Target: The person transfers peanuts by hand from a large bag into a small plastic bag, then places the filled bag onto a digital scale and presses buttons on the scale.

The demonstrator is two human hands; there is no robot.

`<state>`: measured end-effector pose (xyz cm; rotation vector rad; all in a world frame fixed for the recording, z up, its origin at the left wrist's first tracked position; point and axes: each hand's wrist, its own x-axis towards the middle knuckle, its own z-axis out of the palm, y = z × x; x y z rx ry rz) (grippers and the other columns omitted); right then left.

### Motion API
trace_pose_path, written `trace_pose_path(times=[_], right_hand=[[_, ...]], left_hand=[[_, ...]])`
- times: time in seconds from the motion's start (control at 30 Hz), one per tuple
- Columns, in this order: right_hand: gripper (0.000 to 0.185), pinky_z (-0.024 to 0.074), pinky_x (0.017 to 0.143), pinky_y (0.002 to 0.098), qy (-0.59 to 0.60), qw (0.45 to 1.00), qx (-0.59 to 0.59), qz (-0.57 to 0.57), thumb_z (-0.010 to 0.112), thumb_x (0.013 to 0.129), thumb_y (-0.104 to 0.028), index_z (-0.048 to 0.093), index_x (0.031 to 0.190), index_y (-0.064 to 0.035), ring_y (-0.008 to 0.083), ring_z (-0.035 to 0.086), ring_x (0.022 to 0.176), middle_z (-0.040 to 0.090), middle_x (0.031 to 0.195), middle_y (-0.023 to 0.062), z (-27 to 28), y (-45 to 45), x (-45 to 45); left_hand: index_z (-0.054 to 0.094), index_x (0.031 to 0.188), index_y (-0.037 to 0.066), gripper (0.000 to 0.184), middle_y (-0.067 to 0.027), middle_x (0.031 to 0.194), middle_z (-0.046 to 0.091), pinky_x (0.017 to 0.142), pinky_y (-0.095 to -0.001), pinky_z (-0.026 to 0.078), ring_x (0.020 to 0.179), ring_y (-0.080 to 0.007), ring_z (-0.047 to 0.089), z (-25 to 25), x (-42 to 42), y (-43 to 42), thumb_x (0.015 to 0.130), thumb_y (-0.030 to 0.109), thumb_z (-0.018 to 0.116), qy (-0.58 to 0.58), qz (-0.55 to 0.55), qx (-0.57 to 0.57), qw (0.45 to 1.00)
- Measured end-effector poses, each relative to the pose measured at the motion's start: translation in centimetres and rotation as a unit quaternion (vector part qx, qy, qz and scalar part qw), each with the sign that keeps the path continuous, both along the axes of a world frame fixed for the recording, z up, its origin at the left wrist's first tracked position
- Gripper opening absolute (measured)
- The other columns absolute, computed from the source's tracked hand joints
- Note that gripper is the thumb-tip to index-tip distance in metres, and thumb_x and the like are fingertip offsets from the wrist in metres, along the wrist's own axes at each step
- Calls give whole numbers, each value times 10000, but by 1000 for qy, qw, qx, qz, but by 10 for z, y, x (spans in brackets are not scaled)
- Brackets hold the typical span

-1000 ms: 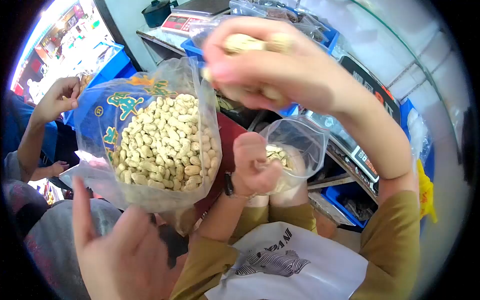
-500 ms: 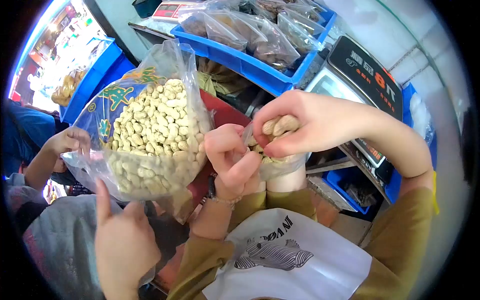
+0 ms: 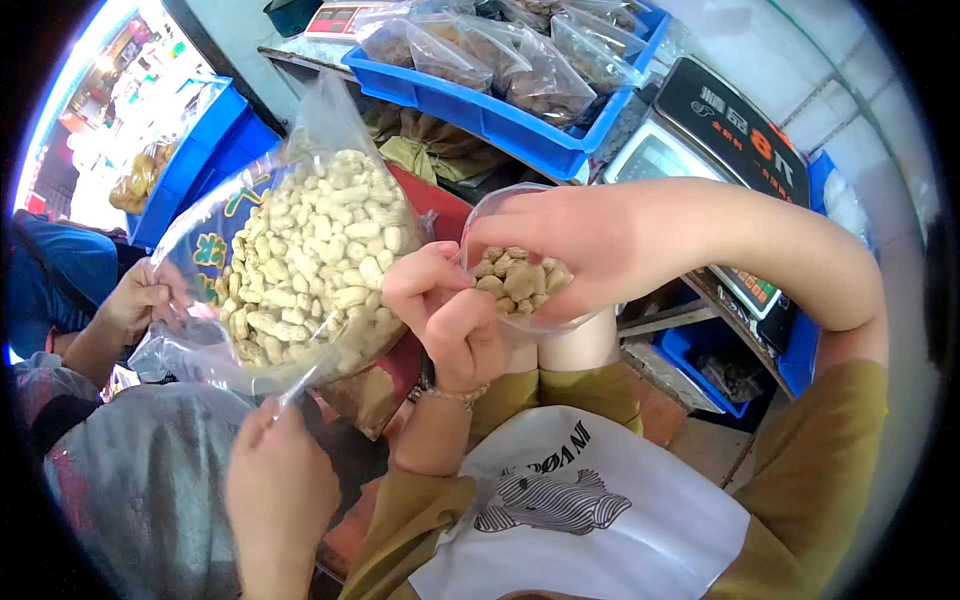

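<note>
My left hand (image 3: 450, 315), with a beaded bracelet at the wrist, pinches the rim of a small clear plastic bag (image 3: 572, 322) in front of my knees. Brownish peanuts in shells (image 3: 520, 282) lie in this bag. My right hand (image 3: 565, 235) reaches into its mouth from the right, fingers apart just above the peanuts; some fingertips are hidden. To the left is a large clear printed bag (image 3: 215, 235) full of paler peanuts (image 3: 310, 260). A person beside me grips it with one hand (image 3: 150, 295) at its left edge and the other hand (image 3: 283, 480) at its lower edge.
A blue tray (image 3: 490, 120) of filled plastic bags stands at the back. Right of it is a black-and-white scale (image 3: 720, 130) on a shelf. A blue bin (image 3: 700, 375) sits beneath, and another blue crate (image 3: 190, 150) is at far left.
My right hand has lowered into the small bag, and the peanuts it held are no longer seen apart. The person's lower hand has gone from pointing to gripping the large bag, which has tilted.
</note>
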<state>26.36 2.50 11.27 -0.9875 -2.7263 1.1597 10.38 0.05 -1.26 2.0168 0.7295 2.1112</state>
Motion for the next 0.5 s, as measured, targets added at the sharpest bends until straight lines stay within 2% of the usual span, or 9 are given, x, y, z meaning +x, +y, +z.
trace_pose_path(times=[0.03, 0.13, 0.23, 0.37, 0.43, 0.5], right_hand=[[526, 429, 969, 393, 27, 1000, 9, 13, 697, 771, -157, 479, 1231, -24, 347, 503, 1171, 515, 1251, 160, -2, 1, 2], [548, 437, 969, 393, -50, 999, 15, 9, 706, 776, -165, 476, 1255, -26, 341, 513, 1173, 525, 1270, 165, 6, 2, 9], [577, 467, 928, 400, -63, 996, 63, 6, 722, 771, -183, 479, 1278, -50, 336, 551, 1142, 560, 1251, 163, 19, -6, 11], [615, 509, 801, 417, -182, 979, 61, -65, 736, 742, -182, 478, 1294, -100, 350, 621, 977, 612, 1159, 148, 59, -23, -2], [631, 512, 756, 426, -182, 977, 85, -71, 741, 727, -186, 474, 1295, -115, 359, 631, 916, 618, 1142, 141, 62, -26, -4], [646, 512, 728, 432, -174, 975, 114, -77, 748, 716, -196, 470, 1293, -117, 364, 632, 884, 620, 1130, 139, 55, -26, -3]], left_hand=[[453, 893, 109, 157, -112, 955, 423, 853, -407, 439, 888, -244, 466, -1, 0, 0, 972, 236, 501, -9, 3, -1, 1000], [453, 894, 109, 113, -110, 940, 428, 838, -407, 444, 880, -240, 467, 0, -5, -1, 956, 188, 502, -8, 6, 5, 1000], [457, 900, 110, 77, -109, 931, 440, 829, -406, 446, 869, -240, 466, 2, -11, -1, 932, 150, 513, 48, 48, 43, 997], [465, 915, 117, 50, -115, 940, 452, 830, -409, 443, 864, -243, 467, 10, -14, 6, 918, 117, 515, 22, 46, 83, 995], [473, 933, 124, 48, -119, 947, 455, 834, -410, 440, 868, -249, 470, 11, -14, 11, 916, 115, 517, -18, 46, 95, 994], [485, 967, 132, 45, -119, 958, 453, 837, -407, 431, 888, -255, 475, 12, -13, 10, 938, 153, 511, 24, 33, 59, 997]])
